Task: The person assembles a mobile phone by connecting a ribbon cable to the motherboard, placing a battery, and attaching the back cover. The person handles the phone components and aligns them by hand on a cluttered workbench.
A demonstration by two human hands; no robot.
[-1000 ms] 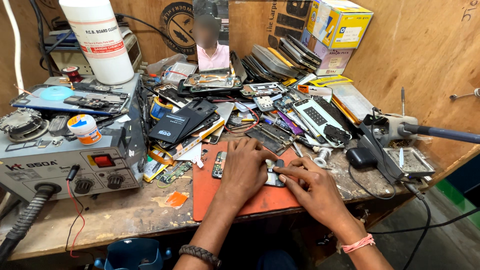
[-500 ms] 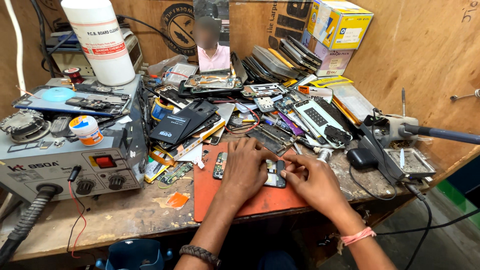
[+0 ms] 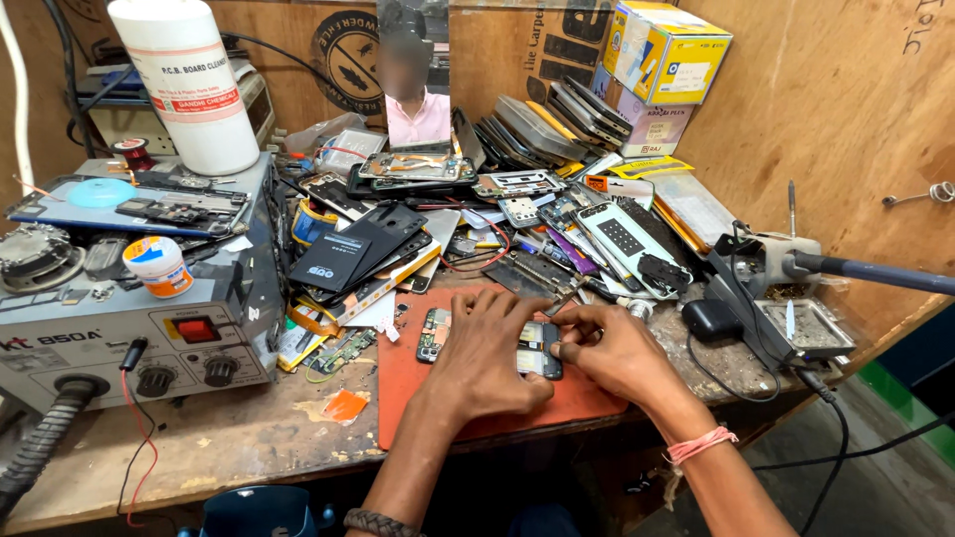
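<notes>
While lying mid-mat [image 3: 597,398] near the desk's front edge, opened phone [image 3: 537,350] under left hand [image 3: 487,358], right hand's [image 3: 617,353] fingertips pinching its end.

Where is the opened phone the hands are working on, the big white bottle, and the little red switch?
opened phone [image 3: 435,335], head view, on its exposed end left of the left hand.
white bottle [image 3: 189,89], head view, on its labelled body.
red switch [image 3: 196,329], head view, on the switch face on the grey machine's front.

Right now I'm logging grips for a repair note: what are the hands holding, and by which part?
Both hold an opened phone flat on the orange mat: left hand presses its middle, right hand pinches its right end.
</notes>
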